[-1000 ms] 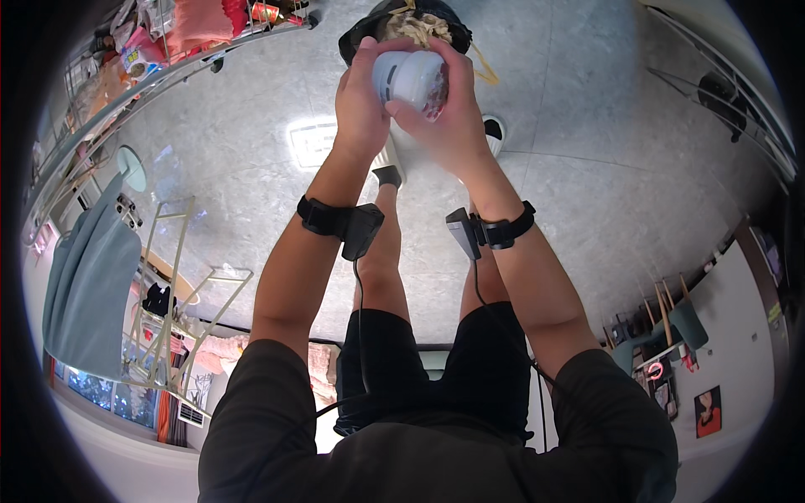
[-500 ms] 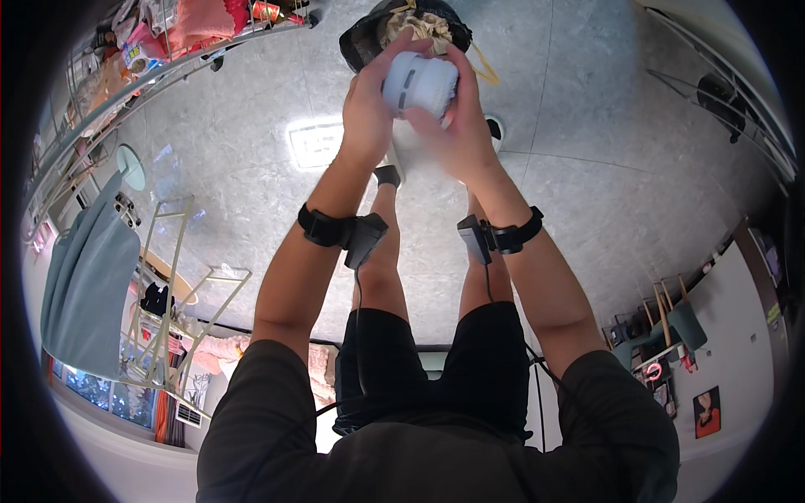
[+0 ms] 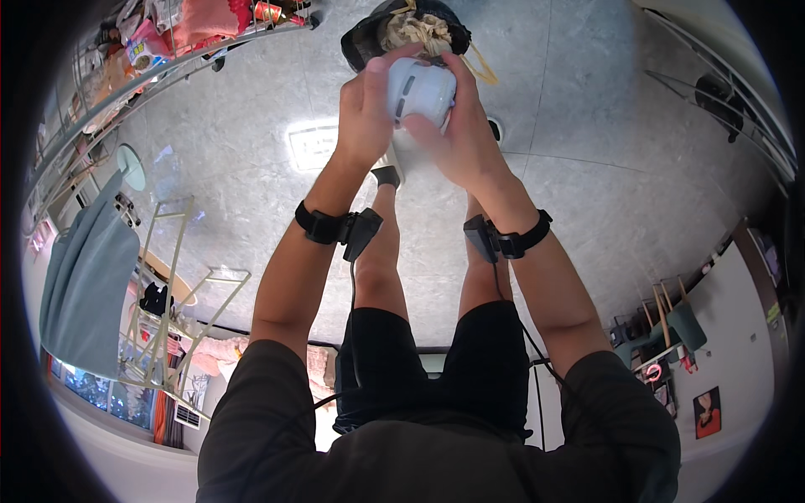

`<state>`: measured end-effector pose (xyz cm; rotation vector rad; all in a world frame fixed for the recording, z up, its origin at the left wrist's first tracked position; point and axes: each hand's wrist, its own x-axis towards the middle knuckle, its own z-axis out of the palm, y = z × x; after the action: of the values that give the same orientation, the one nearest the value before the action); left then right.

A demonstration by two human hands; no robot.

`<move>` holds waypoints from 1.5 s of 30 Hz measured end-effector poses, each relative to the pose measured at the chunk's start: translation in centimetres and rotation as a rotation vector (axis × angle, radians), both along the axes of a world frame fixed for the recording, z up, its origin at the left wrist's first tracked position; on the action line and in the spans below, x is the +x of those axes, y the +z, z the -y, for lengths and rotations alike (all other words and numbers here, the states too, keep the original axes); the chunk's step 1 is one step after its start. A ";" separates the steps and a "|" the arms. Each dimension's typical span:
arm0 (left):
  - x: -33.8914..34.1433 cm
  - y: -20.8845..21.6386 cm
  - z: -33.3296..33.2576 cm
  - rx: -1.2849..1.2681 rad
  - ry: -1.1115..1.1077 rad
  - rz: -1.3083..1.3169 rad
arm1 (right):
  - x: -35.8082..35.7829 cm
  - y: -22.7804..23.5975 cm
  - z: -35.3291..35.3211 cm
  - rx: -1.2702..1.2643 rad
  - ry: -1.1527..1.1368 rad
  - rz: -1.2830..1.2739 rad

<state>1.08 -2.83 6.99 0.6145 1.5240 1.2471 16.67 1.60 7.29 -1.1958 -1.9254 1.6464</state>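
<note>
In front of me, above the floor, a small rounded device of pale blue-white plastic (image 3: pixel 432 90) with dark slots along its side is held between both hands. My right hand (image 3: pixel 466 138) wraps around its right side, the thumb across the near face and the fingers at the far edge. My left hand (image 3: pixel 362 109) is curled against its left side, with fingers reaching over the top; it is somewhat blurred. Just beyond the hands stands a black bin lined with a bag (image 3: pixel 360 42), holding crumpled beige material (image 3: pixel 415 32). The device's underside is hidden.
A metal rack (image 3: pixel 168 71) packed with bags and packages stands at the far left. Below it are a blue-grey ironing board (image 3: pixel 88 277) and a pale metal frame (image 3: pixel 172 260). Another metal rack (image 3: pixel 738 75) edges the right. Cables run from my black wrist straps (image 3: pixel 524 239).
The device has turned slightly in my hands, and its slotted side sits a little differently. My left hand has shifted slightly left and my right wrist slightly right.
</note>
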 end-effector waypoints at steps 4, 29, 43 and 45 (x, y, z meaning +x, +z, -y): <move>0.2 0.9 0.2 -0.099 -0.029 -0.046 | 0.3 0.8 0.2 0.086 0.017 0.037; -4.8 16.7 -0.4 0.090 -0.004 1.017 | 0.2 21.4 -4.4 -0.241 -0.082 -0.316; -7.0 30.1 2.6 0.262 0.060 0.904 | -1.8 35.0 -3.1 -0.637 -0.098 -0.697; -7.0 30.7 3.0 0.271 0.075 0.941 | -2.0 35.6 -2.7 -0.637 -0.118 -0.692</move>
<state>-5.92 -5.79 37.64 0.0786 0.6009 1.5082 14.64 4.28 42.85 -0.7284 -0.9247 2.2883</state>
